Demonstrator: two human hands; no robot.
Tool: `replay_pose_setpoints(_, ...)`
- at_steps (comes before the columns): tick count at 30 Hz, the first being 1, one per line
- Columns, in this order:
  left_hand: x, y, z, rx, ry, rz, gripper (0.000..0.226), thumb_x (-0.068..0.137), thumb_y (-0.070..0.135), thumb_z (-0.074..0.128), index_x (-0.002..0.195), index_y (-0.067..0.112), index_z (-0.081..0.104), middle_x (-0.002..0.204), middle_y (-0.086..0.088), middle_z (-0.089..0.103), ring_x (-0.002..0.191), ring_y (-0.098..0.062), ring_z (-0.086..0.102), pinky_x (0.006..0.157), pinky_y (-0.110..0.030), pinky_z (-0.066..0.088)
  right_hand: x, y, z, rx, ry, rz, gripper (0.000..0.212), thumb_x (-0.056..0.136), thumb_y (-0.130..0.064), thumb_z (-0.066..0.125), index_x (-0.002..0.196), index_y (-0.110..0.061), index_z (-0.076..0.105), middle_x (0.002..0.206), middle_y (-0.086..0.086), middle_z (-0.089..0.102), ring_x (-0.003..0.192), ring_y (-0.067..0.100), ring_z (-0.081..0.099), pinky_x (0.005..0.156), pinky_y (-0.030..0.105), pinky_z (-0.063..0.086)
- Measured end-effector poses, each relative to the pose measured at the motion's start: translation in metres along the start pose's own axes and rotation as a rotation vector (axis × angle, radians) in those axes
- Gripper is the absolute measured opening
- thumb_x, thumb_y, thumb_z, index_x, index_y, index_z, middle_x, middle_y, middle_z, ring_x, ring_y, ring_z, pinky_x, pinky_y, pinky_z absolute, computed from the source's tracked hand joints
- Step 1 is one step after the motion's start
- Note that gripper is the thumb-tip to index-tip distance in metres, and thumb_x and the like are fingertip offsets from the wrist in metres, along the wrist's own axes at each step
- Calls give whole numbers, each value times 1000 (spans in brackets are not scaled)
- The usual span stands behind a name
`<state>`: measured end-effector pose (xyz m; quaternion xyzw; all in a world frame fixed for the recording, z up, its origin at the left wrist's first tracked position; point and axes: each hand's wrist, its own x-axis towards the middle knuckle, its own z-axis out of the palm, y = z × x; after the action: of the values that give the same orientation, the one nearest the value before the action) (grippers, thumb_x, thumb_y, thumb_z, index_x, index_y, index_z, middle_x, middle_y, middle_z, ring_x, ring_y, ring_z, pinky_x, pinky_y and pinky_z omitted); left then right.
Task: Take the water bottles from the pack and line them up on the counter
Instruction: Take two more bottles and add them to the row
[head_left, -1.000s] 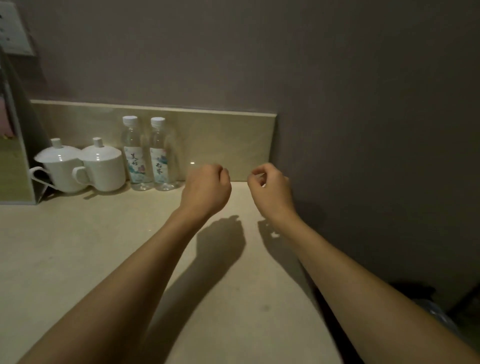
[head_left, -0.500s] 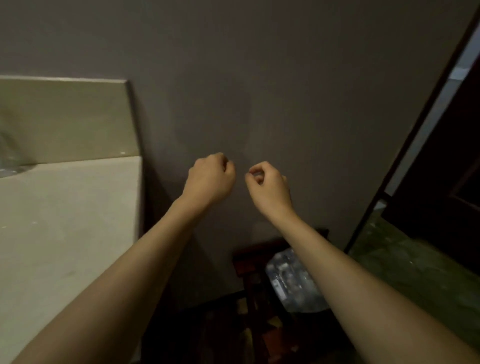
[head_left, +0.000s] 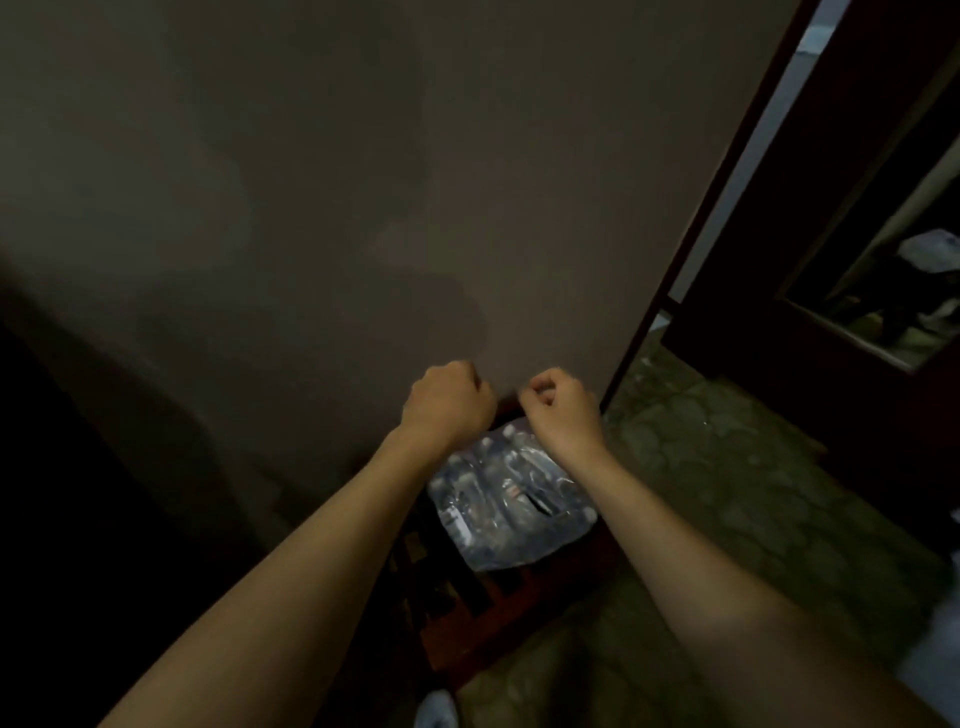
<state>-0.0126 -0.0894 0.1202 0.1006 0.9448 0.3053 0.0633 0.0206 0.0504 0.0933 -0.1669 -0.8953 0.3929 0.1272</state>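
— Plastic-wrapped pack is in sight now? A second ago you faced the counter.

— Yes, it's low on a dark red stool. My left hand and right hand hover above, curled, empty (counter out of view).

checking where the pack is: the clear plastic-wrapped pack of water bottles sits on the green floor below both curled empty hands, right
Not quite. The head view shows the clear plastic-wrapped pack of water bottles resting on a dark red wooden stand, not on the green floor. The rest holds: it lies below the left hand and right hand, both curled and empty.
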Motion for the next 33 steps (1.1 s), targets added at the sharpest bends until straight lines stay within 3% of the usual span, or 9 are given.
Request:
replay_pose_setpoints(3,37,-5,36,-44,-72,-44,31,96,32,43,96,9,63,108,-19,66,90,-36,61,73,-32,43,34,32,13,-48,-50,61,8,88,-33,60,91,-25,60,74,-8,65,66,8,61,53,22,40)
replay_pose_setpoints(8,82,-10,79,-71,-165,-115,34,98,31,42,99,6,65,108,-20,67,95,-36,63,72,-32,44,75,71,34,-55,-228,176,7,92,-30,57,92,-24,55,87,4,66,85,26,66,78,43,57)
replay_pose_setpoints(11,106,-11,107,-95,-214,-144,34,99,31,42,99,5,64,107,-18,66,93,-34,63,75,-34,48,93,95,43,-101,-262,197,9,92,-26,58,95,-17,60,83,3,65,73,17,62,68,33,53)
replay_pose_setpoints(14,119,-13,134,-90,-284,-184,30,100,29,41,89,9,59,93,-11,64,76,-23,56,66,-29,43,104,115,47,-147,-313,233,19,91,-16,57,79,-2,61,73,12,63,66,18,57,64,33,46)
replay_pose_setpoints(17,133,-19,162,-106,-345,-245,34,100,28,41,73,12,54,71,-1,55,59,-11,49,50,-26,36,118,137,53,-154,-351,258,38,92,-14,56,56,-15,46,55,0,48,53,11,45,59,29,36)
replay_pose_setpoints(21,148,-25,196,-96,-411,-298,38,101,23,39,64,19,44,61,3,50,55,-8,46,49,-23,33,134,178,71,-190,-487,313,33,95,-15,53,62,-16,48,56,1,49,53,14,48,55,28,41)
replay_pose_setpoints(25,157,-29,223,-149,-429,-426,38,99,17,40,61,17,41,60,2,45,56,-11,42,54,-26,34,143,214,95,-181,-697,389,24,97,-15,50,77,-4,58,78,15,60,75,28,59,68,36,49)
replay_pose_setpoints(30,160,-36,258,-253,-467,-605,29,102,22,42,106,2,62,78,-4,60,68,-16,57,63,-25,45,160,254,117,-202,-898,435,32,97,-19,49,67,-9,55,69,4,55,64,16,53,65,31,47)
replay_pose_setpoints(33,160,-38,280,-292,-507,-685,33,103,21,40,113,-1,62,107,-17,66,77,-14,56,65,-15,42,162,274,137,-143,-991,513,26,99,-18,47,78,-9,59,83,7,60,81,21,59,78,33,48)
